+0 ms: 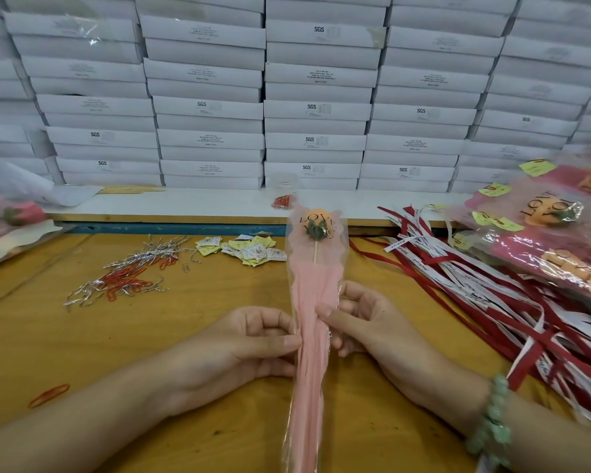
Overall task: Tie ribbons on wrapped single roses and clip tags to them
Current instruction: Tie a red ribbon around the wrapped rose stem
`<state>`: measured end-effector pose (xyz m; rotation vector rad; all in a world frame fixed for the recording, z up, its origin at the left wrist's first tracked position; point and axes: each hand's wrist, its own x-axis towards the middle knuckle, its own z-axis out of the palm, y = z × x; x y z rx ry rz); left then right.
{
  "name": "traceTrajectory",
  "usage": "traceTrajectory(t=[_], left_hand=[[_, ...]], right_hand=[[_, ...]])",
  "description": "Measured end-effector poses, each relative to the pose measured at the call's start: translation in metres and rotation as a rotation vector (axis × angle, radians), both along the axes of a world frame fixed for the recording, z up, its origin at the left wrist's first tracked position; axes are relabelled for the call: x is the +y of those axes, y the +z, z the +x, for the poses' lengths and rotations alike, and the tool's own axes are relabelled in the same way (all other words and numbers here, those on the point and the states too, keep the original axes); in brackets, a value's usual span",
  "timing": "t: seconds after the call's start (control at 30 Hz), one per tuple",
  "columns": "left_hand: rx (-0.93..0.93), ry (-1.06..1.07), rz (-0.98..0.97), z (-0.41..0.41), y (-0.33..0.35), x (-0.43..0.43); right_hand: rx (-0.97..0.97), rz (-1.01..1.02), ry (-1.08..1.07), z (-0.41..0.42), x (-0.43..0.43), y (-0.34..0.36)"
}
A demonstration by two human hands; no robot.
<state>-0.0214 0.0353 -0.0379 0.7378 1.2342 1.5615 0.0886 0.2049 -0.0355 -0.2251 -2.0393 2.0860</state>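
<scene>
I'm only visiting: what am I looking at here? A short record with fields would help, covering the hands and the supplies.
held item: wrapped rose, orange bloom, pink paper, clear sleeve
left hand: pinches the wrap's left edge
right hand: grips its right edge
ribbons: red and white, heaped right
tags: yellow and white, behind left
paper clips: red and silver, far left
background: stacked white boxes

White flat boxes [318, 107] stacked in columns, filling 10 to 2 o'clock; several printed "SGS". White ledge [185, 203] along their foot. Yellow wooden tabletop [82, 339] below it, with dark specks near 6 o'clock. Red-orange loop [48, 394] lying flat on it at 8 o'clock.
</scene>
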Motion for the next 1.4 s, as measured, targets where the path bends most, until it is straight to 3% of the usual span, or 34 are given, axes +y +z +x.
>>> traceTrajectory(t=[0.47,0.83,1.4], left_hand=[[-0.009,0.063,0.008,0.0,-0.004,0.002],[-0.009,0.106,0.04,0.003,-0.004,0.0],[0.105,0.083,-0.005,0.003,-0.002,0.0]], right_hand=[[-0.008,-0.015,0.001,0.0,0.002,0.002],[-0.099,0.042,0.334,0.007,0.013,0.015],[0.024,0.143,0.267,0.006,0.005,0.003]])
